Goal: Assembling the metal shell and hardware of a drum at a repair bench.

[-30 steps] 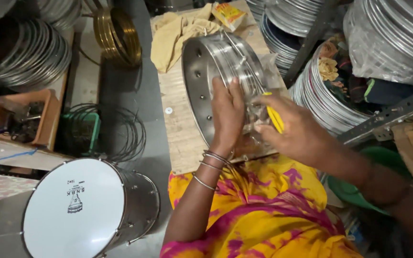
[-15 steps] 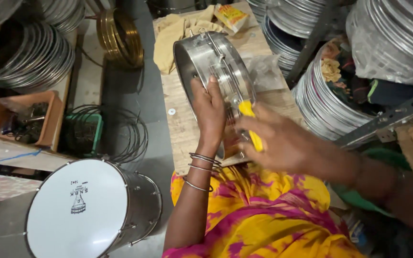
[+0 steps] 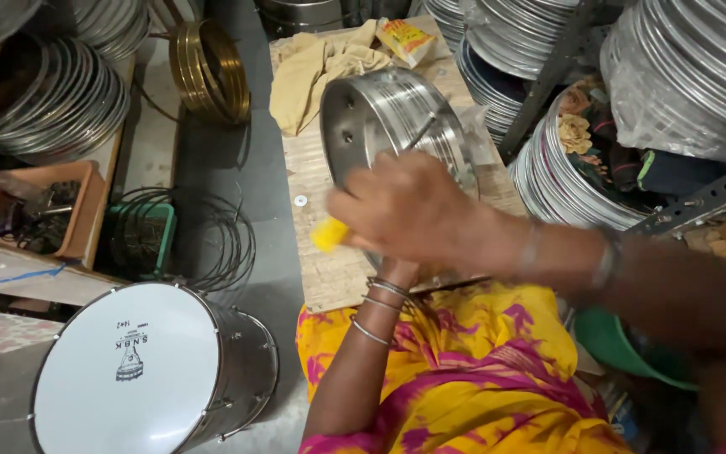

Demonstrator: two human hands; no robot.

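Note:
A shiny metal drum shell (image 3: 384, 113) lies tilted on a wooden board (image 3: 329, 269) in front of me. My right hand (image 3: 405, 210) reaches across from the right and hovers over the near rim of the shell. It is closed around a tool with a yellow handle (image 3: 328, 234), whose end sticks out to the left. My left forearm, wearing bangles, rises from below. My left hand (image 3: 397, 271) is almost wholly hidden under the right hand, close to the shell's near rim. My lap is covered by yellow and pink cloth.
A finished drum with a white head (image 3: 128, 370) lies on the floor at lower left. Brass hoops (image 3: 212, 67), stacks of metal hoops (image 3: 44, 92), a wooden box of tools (image 3: 35, 210) and wire rings (image 3: 212, 244) sit to the left. More hoop stacks (image 3: 581, 176) crowd the right. A beige cloth (image 3: 313, 67) lies behind the shell.
My right hand has swept left across the shell with the yellow-handled tool and now covers my left hand. The view has shifted slightly.

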